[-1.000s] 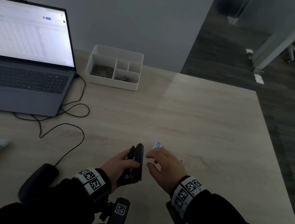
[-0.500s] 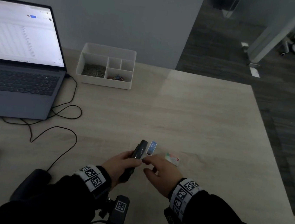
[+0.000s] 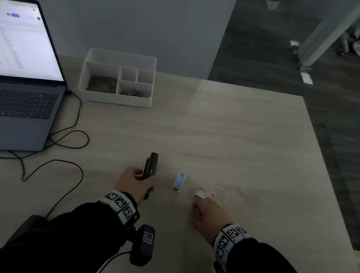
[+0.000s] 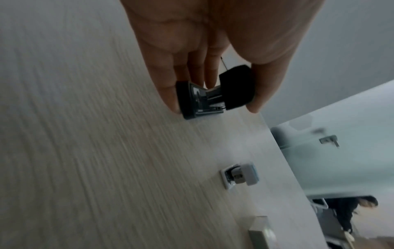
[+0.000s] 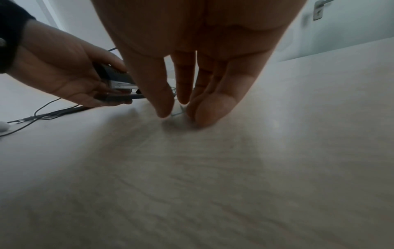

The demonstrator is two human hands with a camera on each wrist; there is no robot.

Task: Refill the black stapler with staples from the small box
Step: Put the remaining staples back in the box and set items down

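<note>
My left hand grips the black stapler by its rear, just above the table, nose pointing away. In the left wrist view the stapler sits between thumb and fingers of that hand, its metal channel showing. A small blue-patterned staple box lies on the table to its right, its near end slid open. Further right lies a small white box with red and green print. My right hand pinches its near end, and thumb and fingertips point down at the table.
An open laptop stands at the far left with black cables trailing from it. A white compartment tray holding clips sits at the back. The table's right edge drops to dark floor.
My right hand set the blue box down on the table and moved right to the white box. My left hand carried the stapler slightly left and away from the right hand.
</note>
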